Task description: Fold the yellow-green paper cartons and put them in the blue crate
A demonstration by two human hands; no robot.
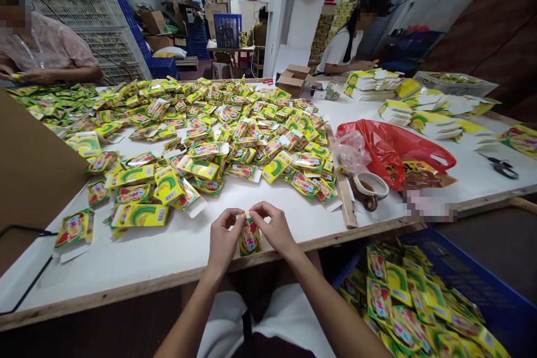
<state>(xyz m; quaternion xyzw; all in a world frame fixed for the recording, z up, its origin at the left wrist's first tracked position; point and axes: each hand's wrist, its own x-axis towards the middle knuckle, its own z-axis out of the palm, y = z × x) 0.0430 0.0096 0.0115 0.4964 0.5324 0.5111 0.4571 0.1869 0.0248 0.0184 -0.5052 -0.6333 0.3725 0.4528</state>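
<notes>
A small yellow and green printed box stands at the front edge of the white table, its red-patterned face toward me. My left hand pinches its top left corner between thumb and fingers. At the top right corner, my right hand grips the same box, fingers curled. The fingertips of both hands nearly meet along its upper edge and hide the flap there. Just beyond lies a large heap of similar small boxes, some with white end flaps sticking out.
A blue crate full of boxes stands low at right. On the table are a wooden strip, a cup, a red plastic bag and scissors. Cardboard rises at left. Co-workers sit at far left and far right.
</notes>
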